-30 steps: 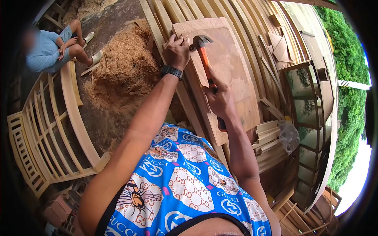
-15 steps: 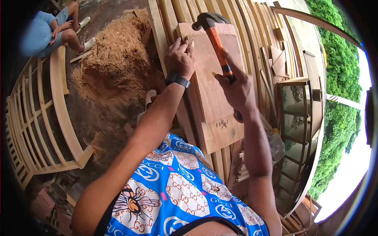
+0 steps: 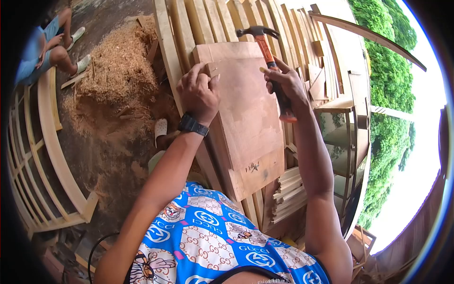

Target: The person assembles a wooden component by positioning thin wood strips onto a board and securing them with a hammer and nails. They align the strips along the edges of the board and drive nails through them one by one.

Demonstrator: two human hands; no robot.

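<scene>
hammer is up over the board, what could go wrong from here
The left hand has its fingertips pinched at the plywood board's top edge, right under the raised hammer, so a slightly off swing could hit fingers. The right hand takes its grip low on the handle, which may cost aim. The board lies on uneven stacked slats and might shift when struck.

The blue patterned shirt (image 3: 213,236) repeats the word "GUCCI" with interlocking-G logos. A dark scribbled mark on the wooden board (image 3: 246,123) near its lower edge is seemingly handwriting, unreadable.
</scene>
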